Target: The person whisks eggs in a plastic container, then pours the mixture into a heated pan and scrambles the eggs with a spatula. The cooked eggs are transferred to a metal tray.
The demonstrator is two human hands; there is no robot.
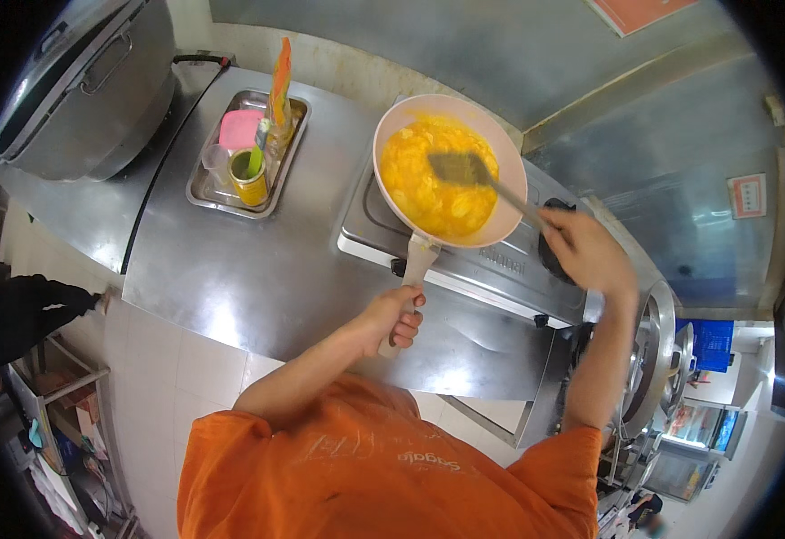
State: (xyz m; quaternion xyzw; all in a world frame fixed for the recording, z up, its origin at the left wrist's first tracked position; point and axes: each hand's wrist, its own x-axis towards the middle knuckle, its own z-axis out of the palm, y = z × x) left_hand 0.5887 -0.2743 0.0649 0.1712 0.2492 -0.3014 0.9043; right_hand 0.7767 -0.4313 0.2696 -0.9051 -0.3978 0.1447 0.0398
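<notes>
A pale pink frying pan [510, 155] sits over a Rinnai gas stove [507, 263], tilted a little. In it lies wet, partly set yellow egg [412, 175]. My left hand [395, 322] is closed around the pan's light handle [420, 259]. My right hand [584, 249] holds the long handle of a dark spatula [460, 168], whose flat head is in or just over the egg; hand and spatula are blurred. The burner under the pan is mostly hidden.
Left of the stove, a metal tray [230, 207] holds a yellow can [249, 182], a pink container [238, 129] and an upright plastic bag [279, 114]. A large metal pot [109, 101] stands at the far left. People are partly visible at the left edge and lower right.
</notes>
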